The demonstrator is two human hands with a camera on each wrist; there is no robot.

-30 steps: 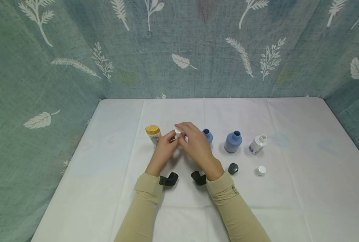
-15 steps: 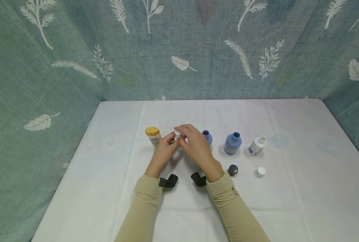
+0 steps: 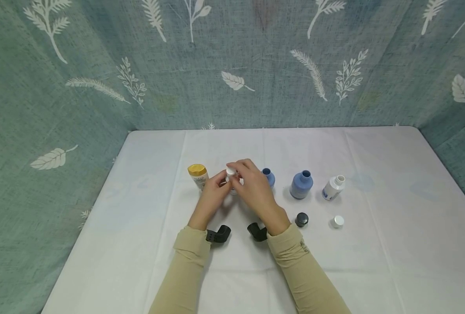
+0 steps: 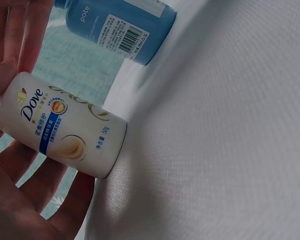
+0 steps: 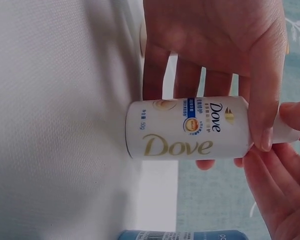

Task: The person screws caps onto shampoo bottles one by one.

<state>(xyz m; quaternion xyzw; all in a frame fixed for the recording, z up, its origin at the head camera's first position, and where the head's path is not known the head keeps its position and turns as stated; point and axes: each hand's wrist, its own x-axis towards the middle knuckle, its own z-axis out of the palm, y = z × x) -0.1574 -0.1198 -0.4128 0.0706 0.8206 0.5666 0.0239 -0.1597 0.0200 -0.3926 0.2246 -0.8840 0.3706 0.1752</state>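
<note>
A small white Dove bottle (image 5: 180, 130) stands on the white tablecloth, with its white cap (image 3: 231, 171) at the top. My left hand (image 3: 210, 196) grips the bottle, its fingers behind it and the thumb near the neck. From the other side, my right hand (image 3: 256, 187) pinches the cap between thumb and fingers. Whether the cap is tight or loose on the neck, I cannot tell. In the head view the hands cover most of the bottle. Close by on the right, a blue bottle (image 4: 125, 27) with a barcode label has an uncovered neck.
Left of the hands stands a white bottle with a yellow cap (image 3: 198, 173). Farther right are another uncapped blue bottle (image 3: 301, 185) and an uncapped white bottle (image 3: 333, 188). A black cap (image 3: 301, 219) and a loose white cap (image 3: 337, 222) lie nearer the person.
</note>
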